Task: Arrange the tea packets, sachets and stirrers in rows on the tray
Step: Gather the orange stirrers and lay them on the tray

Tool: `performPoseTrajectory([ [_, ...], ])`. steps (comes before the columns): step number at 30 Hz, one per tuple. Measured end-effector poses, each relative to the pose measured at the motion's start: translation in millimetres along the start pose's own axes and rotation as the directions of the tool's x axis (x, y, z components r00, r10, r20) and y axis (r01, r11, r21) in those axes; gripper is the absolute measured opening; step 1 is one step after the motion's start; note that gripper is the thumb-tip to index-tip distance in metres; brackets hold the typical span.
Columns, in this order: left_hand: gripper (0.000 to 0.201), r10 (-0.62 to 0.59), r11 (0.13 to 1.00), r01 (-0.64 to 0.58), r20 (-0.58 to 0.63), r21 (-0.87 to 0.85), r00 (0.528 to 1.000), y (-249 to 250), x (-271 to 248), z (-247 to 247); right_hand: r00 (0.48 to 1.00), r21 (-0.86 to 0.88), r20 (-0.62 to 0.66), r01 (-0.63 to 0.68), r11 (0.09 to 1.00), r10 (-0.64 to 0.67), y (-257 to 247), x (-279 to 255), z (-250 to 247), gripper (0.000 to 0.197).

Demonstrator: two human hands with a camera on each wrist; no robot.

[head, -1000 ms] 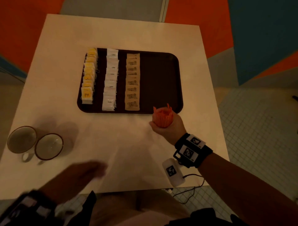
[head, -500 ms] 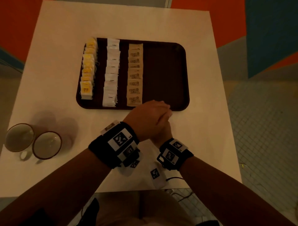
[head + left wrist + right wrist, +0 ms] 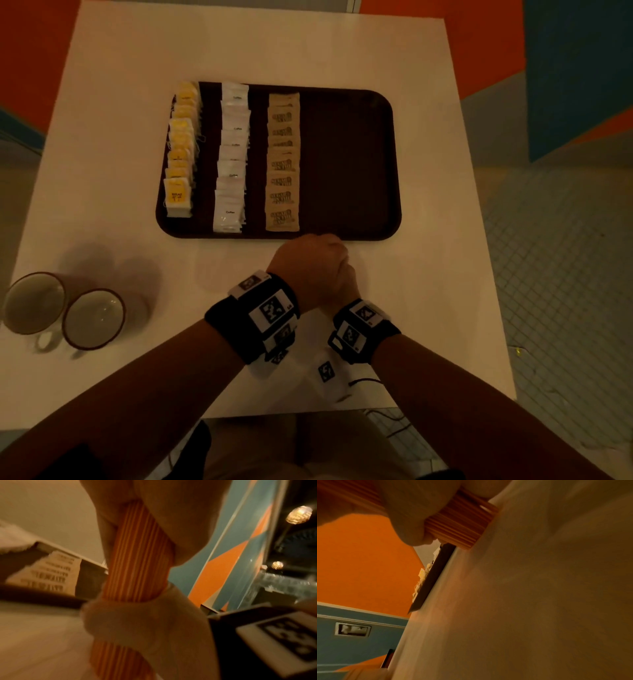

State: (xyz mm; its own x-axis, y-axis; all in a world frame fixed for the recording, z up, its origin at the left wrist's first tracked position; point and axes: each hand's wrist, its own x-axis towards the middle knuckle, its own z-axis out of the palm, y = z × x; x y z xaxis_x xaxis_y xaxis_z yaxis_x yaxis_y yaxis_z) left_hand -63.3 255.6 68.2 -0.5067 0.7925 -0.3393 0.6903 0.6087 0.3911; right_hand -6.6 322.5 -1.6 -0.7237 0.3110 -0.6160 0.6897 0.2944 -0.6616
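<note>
Two hands meet just in front of the tray's (image 3: 349,164) near edge, over the white table (image 3: 102,171). Our left hand (image 3: 310,265) lies on top, fingers curled round the upper part of a bundle of orange stirrers (image 3: 137,555); our right hand (image 3: 342,291) sits under it, mostly hidden from the head view. In the left wrist view we see the bundle standing nearly upright, with fingers (image 3: 145,626) of the right hand wrapped round its lower part. In the right wrist view the bundle's lower end touches the table, just beside the tray's rim.

On the tray we have three rows running from far to near. At the left are the yellow tea packets (image 3: 180,150), overlapped like shingles. Next come the white sachets (image 3: 233,161), some printed "Coffee". Third are the brown sachets (image 3: 283,164) with dark print. The right part of the tray, beside the brown row, holds nothing.

Two cups (image 3: 65,313) with dark rims stand touching each other near the table's left edge, well apart from the tray.
</note>
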Motion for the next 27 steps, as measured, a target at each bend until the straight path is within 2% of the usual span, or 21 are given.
performPoseTrajectory([
  [2, 0.039, -0.011, 1.0, 0.011, -0.002, 0.018, 1.0, -5.5, 2.5, -1.4, 0.999, -0.04, -0.006, 0.044, 0.998, -0.045, -2.7, 0.8, -2.7, 0.036],
  [3, 0.04, -0.018, 0.999, 0.018, -0.013, 0.029, 1.0, -6.7, 1.8, -2.1, 0.995, -0.073, 0.038, 0.099, 0.992, -0.096, -7.9, -2.5, -5.1, 0.032],
  [5, 0.041, -0.027, 1.0, 0.028, -0.063, 0.01, 0.998, -8.0, 1.8, 0.6, 0.975, -0.168, 0.035, 0.223, 0.96, -0.22, -7.9, -1.2, -6.8, 0.031],
  [7, 0.039, -0.06, 0.997, 0.058, -0.047, -0.044, 0.997, -8.3, 2.1, 4.7, 0.979, -0.385, 0.1, 0.205, 0.9, -0.18, -8.4, 1.3, -4.9, 0.038],
  [8, 0.038, -0.086, 0.995, 0.083, -0.039, -0.06, 0.996, -10.7, 3.5, 6.7, 0.981, -0.437, 0.101, 0.196, 0.878, -0.168, -8.9, 4.1, -4.2, 0.04],
  [12, 0.034, -0.19, 0.969, 0.178, -0.058, -0.171, 0.98, -30.3, 6.5, -1.4, 0.967, -0.458, 0.142, 0.253, 0.852, -0.211, -20.2, 13.9, -6.3, 0.044],
  [14, 0.035, -0.204, 0.931, 0.181, -0.04, -0.318, 0.978, -35.4, 7.5, -8.1, 0.968, -0.408, 0.135, 0.247, 0.879, -0.21, -19.9, 18.2, -8.7, 0.038],
  [15, 0.037, -0.226, 0.87, 0.182, -0.042, -0.459, 0.973, -35.8, 7.8, -13.0, 0.974, -0.32, 0.108, 0.221, 0.921, -0.197, -21.7, 16.6, -12.1, 0.032],
  [17, 0.039, -0.307, 0.642, 0.13, -0.098, -0.756, 0.947, -40.5, 11.8, -18.7, 0.984, -0.055, 0.064, 0.172, 0.984, -0.168, -25.1, 14.7, -21.5, 0.028],
  [19, 0.037, -0.403, 0.417, 0.052, -0.133, -0.908, 0.906, -48.4, 19.1, -20.0, 0.992, 0.224, 0.011, 0.117, 0.968, -0.122, -34.9, 17.0, -37.1, 0.038],
  [21, 0.036, -0.416, 0.242, 0.087, -0.023, -0.966, 0.909, -53.1, 29.5, -17.8, 0.995, 0.418, -0.026, 0.097, 0.903, -0.094, -46.5, 28.6, -56.7, 0.042],
  [22, 0.037, -0.381, 0.184, 0.12, 0.042, -0.976, 0.923, -53.2, 36.0, -16.2, 0.997, 0.452, -0.017, 0.075, 0.889, -0.076, -53.0, 35.8, -66.5, 0.043],
  [23, 0.037, -0.331, 0.163, 0.139, 0.079, -0.977, 0.94, -52.2, 44.2, -15.9, 0.998, 0.463, 0.0, 0.054, 0.885, -0.061, -58.4, 44.8, -75.1, 0.043],
  [25, 0.035, -0.252, 0.194, 0.133, 0.082, -0.972, 0.964, -49.7, 63.8, -21.3, 0.999, 0.448, 0.014, 0.031, 0.893, -0.042, -67.4, 64.5, -89.6, 0.038],
  [27, 0.034, -0.263, 0.167, 0.14, 0.093, -0.976, 0.96, -49.8, 85.1, -29.5, 1.0, 0.44, 0.003, 0.011, 0.898, -0.014, -73.4, 83.8, -100.2, 0.037],
])
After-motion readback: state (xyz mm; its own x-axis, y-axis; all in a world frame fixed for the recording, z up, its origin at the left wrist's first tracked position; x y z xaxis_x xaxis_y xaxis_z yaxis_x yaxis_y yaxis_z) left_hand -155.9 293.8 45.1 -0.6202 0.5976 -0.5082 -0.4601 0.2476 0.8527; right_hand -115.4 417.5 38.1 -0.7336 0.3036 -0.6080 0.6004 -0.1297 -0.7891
